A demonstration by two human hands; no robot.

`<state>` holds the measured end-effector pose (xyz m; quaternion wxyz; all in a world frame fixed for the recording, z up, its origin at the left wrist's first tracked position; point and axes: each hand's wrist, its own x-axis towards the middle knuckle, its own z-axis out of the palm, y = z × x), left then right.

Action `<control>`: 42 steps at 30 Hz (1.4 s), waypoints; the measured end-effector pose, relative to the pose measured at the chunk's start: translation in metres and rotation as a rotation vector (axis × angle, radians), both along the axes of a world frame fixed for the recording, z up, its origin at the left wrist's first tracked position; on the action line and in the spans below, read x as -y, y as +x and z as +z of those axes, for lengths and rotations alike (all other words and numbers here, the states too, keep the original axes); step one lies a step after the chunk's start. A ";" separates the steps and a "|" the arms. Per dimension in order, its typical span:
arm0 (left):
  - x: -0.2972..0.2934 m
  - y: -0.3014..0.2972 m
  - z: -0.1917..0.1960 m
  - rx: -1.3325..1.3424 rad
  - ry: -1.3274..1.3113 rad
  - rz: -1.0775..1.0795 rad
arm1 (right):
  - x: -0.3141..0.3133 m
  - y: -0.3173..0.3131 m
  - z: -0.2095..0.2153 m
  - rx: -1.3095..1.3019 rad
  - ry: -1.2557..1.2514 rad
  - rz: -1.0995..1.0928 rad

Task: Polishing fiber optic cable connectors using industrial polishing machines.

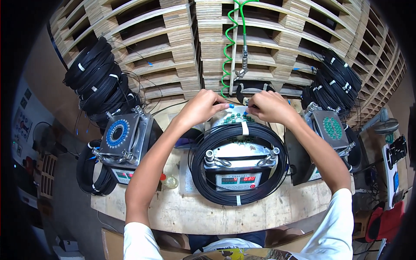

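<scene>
So the left hand [203,106] is pinching a small blue tip [231,106] lying crosswise, its end aiming toward the right hand [271,107], just beyond the green clips [236,118]; can't tell what the right fingers are gripping, if anything.

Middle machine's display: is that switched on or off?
On: the display at the front of the middle machine shows glowing red digits.
</scene>
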<state>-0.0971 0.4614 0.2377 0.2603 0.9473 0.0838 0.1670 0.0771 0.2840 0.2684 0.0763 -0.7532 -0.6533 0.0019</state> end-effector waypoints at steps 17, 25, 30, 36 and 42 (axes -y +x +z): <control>0.000 -0.006 -0.001 -0.020 0.021 0.052 | -0.035 -0.031 0.014 0.264 -0.251 -0.037; 0.002 -0.008 0.006 -0.032 0.032 0.055 | -0.039 -0.036 0.009 0.293 -0.256 0.035; 0.008 -0.010 0.011 0.007 0.014 0.085 | -0.033 -0.036 0.004 0.384 -0.206 0.127; 0.017 -0.008 0.019 0.025 -0.038 0.063 | -0.028 -0.025 0.007 0.399 -0.158 0.249; 0.018 -0.019 0.017 0.042 -0.009 0.047 | -0.019 -0.003 0.000 0.174 -0.191 0.226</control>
